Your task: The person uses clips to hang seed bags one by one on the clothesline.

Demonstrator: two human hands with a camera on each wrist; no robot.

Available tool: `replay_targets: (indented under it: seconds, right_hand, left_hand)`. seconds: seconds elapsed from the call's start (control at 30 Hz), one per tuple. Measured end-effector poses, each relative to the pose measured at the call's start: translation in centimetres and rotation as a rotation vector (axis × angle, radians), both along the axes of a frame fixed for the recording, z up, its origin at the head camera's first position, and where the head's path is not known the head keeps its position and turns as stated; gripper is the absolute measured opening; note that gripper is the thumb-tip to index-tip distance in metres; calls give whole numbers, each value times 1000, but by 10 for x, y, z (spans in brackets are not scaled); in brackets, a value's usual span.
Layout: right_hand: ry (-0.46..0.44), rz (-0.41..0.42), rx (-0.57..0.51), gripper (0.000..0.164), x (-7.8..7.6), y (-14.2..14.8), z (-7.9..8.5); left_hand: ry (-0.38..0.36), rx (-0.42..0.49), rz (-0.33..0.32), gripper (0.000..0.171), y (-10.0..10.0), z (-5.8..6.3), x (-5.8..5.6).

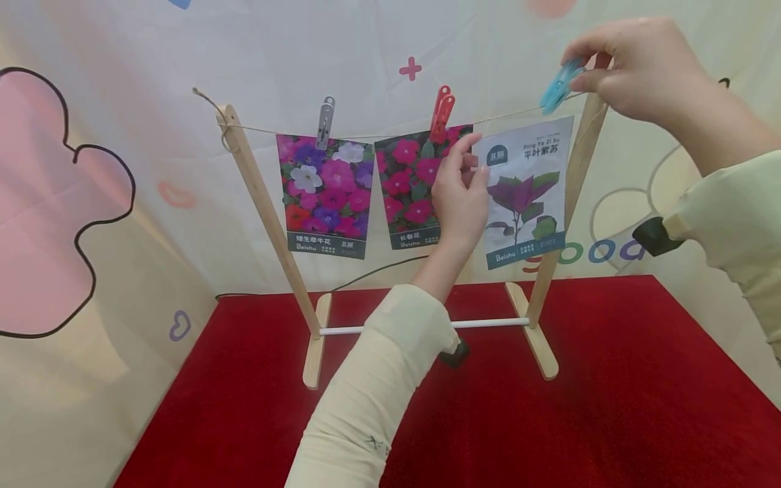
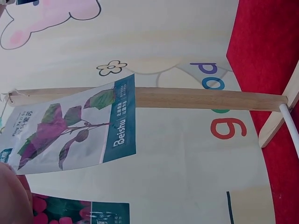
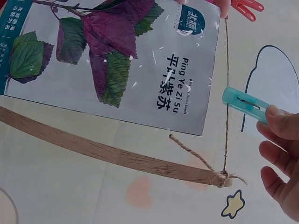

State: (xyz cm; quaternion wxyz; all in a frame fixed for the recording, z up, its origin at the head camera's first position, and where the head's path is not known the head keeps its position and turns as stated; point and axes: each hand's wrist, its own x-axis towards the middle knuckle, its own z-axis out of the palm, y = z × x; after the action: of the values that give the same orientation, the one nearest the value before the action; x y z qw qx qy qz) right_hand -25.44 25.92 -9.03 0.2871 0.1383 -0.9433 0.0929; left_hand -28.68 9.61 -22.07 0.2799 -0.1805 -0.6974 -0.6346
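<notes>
My left hand (image 1: 460,196) pinches the upper left edge of a white seed packet (image 1: 529,159) that pictures a purple-leaved plant. In the right wrist view, the top edge of this packet lies a little below the twine (image 3: 227,56). A light blue clothespin (image 3: 245,103) is pinched at its handle end by the thumb and fingers of my right hand (image 1: 641,68); its tip overlaps the twine. Left of it, a red clothespin (image 1: 442,115) holds a pink-flower packet (image 1: 405,183) on the line, partly behind my left hand. A grey clothespin (image 1: 326,123) holds a mixed-flower packet (image 1: 329,196).
The twine is tied between two wooden posts (image 1: 262,196) of a stand, joined low down by a white rod (image 1: 494,323). Flat wooden feet (image 1: 537,346) rest on a red cloth (image 1: 488,420). A pale printed curtain (image 1: 256,54) hangs close behind.
</notes>
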Motion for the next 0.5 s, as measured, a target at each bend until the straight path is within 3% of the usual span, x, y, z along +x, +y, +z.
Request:
replay_targets:
  seconds: [0.23, 0.5]
  right_hand:
    - [-19, 2, 7, 21, 1, 0, 1]
    - [-51, -13, 17, 23, 0, 1, 4]
  left_hand:
    - [29, -14, 38, 36, 2, 3, 1]
    - [49, 5, 36, 36, 4, 5, 3]
